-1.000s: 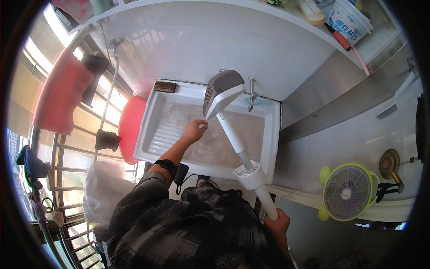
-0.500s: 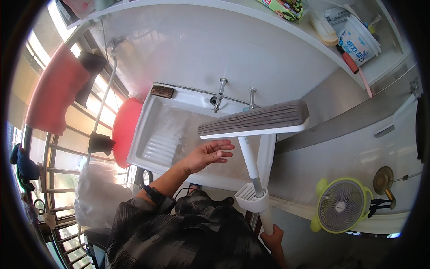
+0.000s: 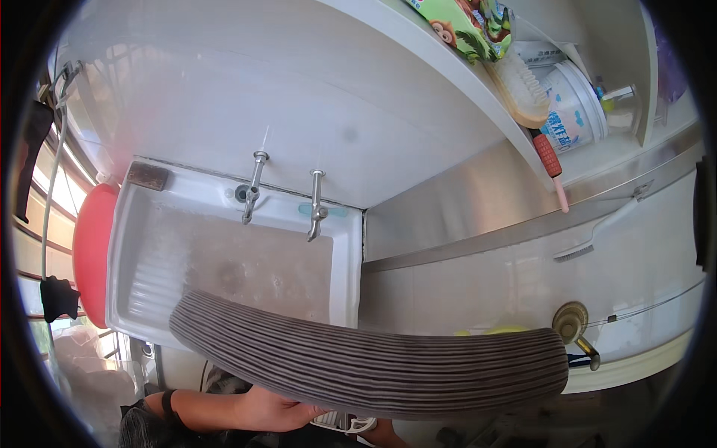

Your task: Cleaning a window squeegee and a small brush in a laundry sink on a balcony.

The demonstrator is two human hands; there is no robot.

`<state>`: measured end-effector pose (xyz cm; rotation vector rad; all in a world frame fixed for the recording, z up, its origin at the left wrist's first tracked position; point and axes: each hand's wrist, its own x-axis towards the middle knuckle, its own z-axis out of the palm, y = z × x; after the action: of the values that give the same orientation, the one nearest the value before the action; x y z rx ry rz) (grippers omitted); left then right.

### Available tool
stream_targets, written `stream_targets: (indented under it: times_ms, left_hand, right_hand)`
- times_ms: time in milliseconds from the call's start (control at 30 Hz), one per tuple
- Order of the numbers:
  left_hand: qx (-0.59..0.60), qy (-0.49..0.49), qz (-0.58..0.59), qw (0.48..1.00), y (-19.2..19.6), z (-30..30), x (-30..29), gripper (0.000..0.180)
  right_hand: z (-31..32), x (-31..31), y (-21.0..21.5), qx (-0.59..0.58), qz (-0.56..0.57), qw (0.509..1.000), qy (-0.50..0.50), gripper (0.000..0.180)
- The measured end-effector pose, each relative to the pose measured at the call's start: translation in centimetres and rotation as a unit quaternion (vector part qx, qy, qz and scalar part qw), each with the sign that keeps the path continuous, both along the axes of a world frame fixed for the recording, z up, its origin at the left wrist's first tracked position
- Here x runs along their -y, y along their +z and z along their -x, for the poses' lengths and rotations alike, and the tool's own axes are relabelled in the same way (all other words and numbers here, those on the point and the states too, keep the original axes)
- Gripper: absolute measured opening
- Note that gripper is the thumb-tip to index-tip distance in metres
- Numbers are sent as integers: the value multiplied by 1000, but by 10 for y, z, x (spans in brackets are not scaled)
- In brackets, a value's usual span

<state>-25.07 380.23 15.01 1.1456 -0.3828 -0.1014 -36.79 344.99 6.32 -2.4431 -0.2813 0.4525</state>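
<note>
A sponge mop (image 3: 366, 358) is held up close before me, its grey ribbed head stretched across the lower middle of the head view. Under the head's left half, my left hand (image 3: 276, 409) is closed at the mop's upper pole. Its thumb points right, while the other fingers are hidden behind the sponge. Part of the white slotted wringer piece (image 3: 345, 422) shows below the head. Just right of that piece, a bit of my right hand (image 3: 387, 433) shows at the lower edge, at the handle; its fingers are mostly hidden.
Beyond the mop is a white sink (image 3: 345, 284) with cloudy water, a ribbed washboard side and two taps (image 3: 254, 187). A red basin (image 3: 95, 257) stands left of it. An upper-right shelf holds a brush (image 3: 523, 89) and a white tub (image 3: 573, 108). Another brush (image 3: 597, 235) hangs at right.
The mop head has come up toward me and tipped, so its ribbed face now fills the lower view. My left hand has moved from open above the sink to the mop. The view has shifted right.
</note>
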Motion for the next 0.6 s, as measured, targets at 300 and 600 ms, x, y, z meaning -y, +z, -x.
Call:
stream_targets:
  times_ms: [300,600]
  left_hand:
    - [-64,-76,-105,989,-22,17,-44,20]
    - [-64,-86,-137,985,-28,17,-55,20]
  right_hand:
    - [-24,-35,57,-270,-73,944,-175,82]
    - [-23,-33,45,-238,-49,954,-176,59]
